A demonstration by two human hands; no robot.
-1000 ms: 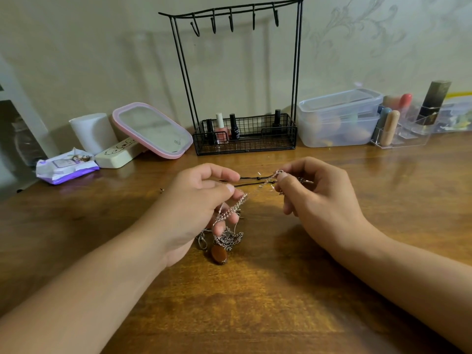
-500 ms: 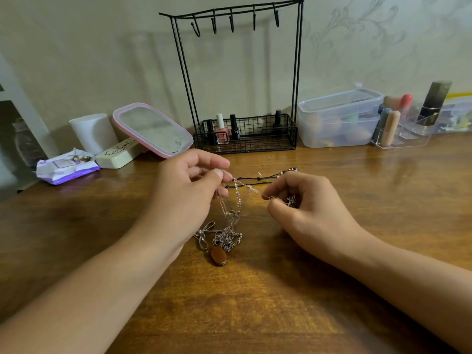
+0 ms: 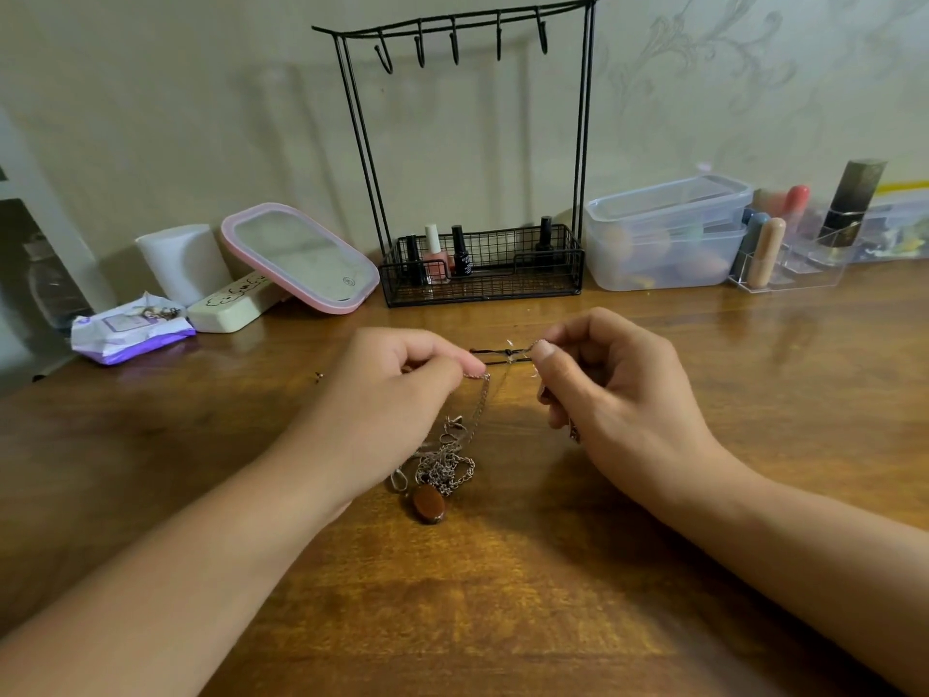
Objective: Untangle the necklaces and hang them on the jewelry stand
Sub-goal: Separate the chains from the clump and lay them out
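While both hands pinch the tangled necklaces (image 3: 455, 455) mid-tabletop (image 3: 502, 596), left hand (image 3: 397, 394) and right hand (image 3: 618, 389) fingers curled, the jewelry stand (image 3: 477, 143) stands behind, apart.

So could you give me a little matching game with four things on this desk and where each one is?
Things:
1. mirror
2. pendant
3. nail polish
4. wipes

Places:
A. inside the stand's wire basket
B. far left of the desk
C. leaning just left of the stand
D. on the desk below the left hand

Pairs: 1-C, 2-D, 3-A, 4-B
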